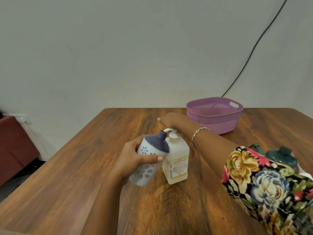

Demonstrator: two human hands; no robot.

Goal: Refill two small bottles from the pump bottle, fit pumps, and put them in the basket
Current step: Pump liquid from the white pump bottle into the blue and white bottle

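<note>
Nearest to the camera is the floral-patterned sleeve [271,192] of the right arm, low at the right. Just behind it, a dark green rounded plastic bottle [282,156] is partly hidden.

The left hand [133,158] grips a small pale lilac plastic bottle with flower marks and a dark purple shoulder [149,160]. The fingers and thumb are curled around its body. This bottle is lifted above the brown wooden table [67,175] and tilted, with its open neck directly at the white spout of the pump bottle.

The square clear plastic pump bottle with cream liquid [177,160] stands upright on the table, touching the small bottle.

The right hand [171,120], with a silver bracelet [198,134] on the wrist, is palm down above the pump head. Its fingers are mostly hidden, so I cannot tell how they lie.

Further back on the right stands a purple perforated plastic basket [215,116], well apart from the bottles. Behind it, a black cable [254,48] runs up the grey wall.
</note>
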